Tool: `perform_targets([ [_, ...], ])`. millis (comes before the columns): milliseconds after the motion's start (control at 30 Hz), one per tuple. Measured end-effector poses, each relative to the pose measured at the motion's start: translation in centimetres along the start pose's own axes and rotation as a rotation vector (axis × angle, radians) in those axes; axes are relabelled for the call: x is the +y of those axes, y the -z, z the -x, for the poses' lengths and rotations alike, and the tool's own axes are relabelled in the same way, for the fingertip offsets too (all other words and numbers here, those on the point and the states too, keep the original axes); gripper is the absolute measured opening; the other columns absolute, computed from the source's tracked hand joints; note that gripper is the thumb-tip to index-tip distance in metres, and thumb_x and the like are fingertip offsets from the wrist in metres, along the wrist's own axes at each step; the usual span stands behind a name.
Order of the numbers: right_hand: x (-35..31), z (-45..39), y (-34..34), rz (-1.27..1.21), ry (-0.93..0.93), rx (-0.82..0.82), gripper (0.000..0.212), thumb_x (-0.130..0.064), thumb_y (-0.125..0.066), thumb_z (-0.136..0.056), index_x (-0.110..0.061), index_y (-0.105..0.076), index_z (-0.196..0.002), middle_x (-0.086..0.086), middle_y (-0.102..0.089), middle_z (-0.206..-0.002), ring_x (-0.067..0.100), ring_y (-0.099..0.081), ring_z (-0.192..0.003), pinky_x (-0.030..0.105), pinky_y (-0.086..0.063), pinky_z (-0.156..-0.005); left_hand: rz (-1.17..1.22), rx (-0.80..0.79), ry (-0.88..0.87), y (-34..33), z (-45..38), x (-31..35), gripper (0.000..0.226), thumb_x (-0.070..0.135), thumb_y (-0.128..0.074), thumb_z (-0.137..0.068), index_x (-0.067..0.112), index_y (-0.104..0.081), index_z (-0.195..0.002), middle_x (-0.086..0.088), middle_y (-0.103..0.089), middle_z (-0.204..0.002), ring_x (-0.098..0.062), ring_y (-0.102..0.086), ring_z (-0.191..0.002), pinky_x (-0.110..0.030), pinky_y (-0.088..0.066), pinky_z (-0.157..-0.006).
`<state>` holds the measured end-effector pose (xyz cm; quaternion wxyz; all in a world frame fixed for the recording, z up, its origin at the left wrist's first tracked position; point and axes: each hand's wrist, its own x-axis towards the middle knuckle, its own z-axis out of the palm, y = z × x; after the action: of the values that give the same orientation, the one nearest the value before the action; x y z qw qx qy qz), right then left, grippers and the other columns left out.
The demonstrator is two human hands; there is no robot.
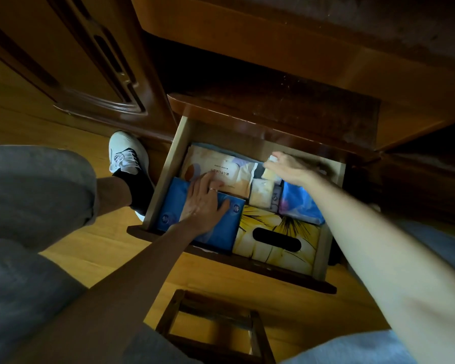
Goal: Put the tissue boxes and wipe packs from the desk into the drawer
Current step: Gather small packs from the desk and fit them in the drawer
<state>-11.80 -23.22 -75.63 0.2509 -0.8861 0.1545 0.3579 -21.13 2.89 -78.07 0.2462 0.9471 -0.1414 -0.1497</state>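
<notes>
Head view: the open drawer (180, 153) is nearly full. The left hand (204, 203) lies flat, released, pressing the blue tissue pack (168, 208) beside the yellow tissue box (276, 232). The right hand (290, 168), fingers spread, nudges small wipe packs (260, 191) at the back. Best to press everything level so the drawer can close.

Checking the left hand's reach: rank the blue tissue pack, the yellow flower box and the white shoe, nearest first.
1. Blue tissue pack, under the left hand, drawer's front left.
2. Yellow flower box, just right of it.
3. White shoe, on the floor outside the drawer.
</notes>
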Motion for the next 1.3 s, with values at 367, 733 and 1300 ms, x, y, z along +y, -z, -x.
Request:
perform_targets([
  [367, 1.9, 1.8, -0.8, 0.186, 0.137, 0.099, 0.083, -0.046, -0.075, -0.088, -0.022, -0.032, -0.155, 0.011, -0.050, -0.150, 0.034, -0.048, -0.133, 0.043, -0.040, -0.107, 0.006, -0.186, 0.136, -1.0, -4.3, 9.2, 0.030, 0.021, -0.050, -0.096, 0.006, -0.067, -0.115, -0.014, -0.067, -0.117, -0.034, -0.061, -0.110, -0.042, -0.052, -0.083],
  [733, 3.0, 1.4, 0.1, 0.157, 0.181, 0.153, 0.047, -0.024, -0.051, -0.105, -0.022, -0.043, -0.152, 0.010, -0.057, -0.142, 0.030, -0.055, -0.123, 0.031, -0.039, -0.084, -0.024, -0.330, 0.300, -1.6, -7.0, 11.3, 0.035, 0.037, -0.058, -0.094, 0.009, -0.068, -0.112, -0.009, -0.072, -0.108, -0.027, -0.068, -0.102, -0.035, -0.052, -0.081],
  [1300, 3.5, 2.1, -0.6, 0.182, 0.167, 0.234, 0.051, -0.021, -0.052, -0.103, -0.022, -0.038, -0.153, 0.009, -0.066, -0.126, 0.025, -0.060, -0.101, 0.032, -0.044, -0.074, -0.451, -0.345, -0.003, 2.1, -10.9, 2.3, 0.097, 0.078, -0.057, -0.080, 0.023, -0.031, -0.154, -0.007, -0.032, -0.160, -0.032, -0.029, -0.146, -0.054, -0.024, -0.117],
])
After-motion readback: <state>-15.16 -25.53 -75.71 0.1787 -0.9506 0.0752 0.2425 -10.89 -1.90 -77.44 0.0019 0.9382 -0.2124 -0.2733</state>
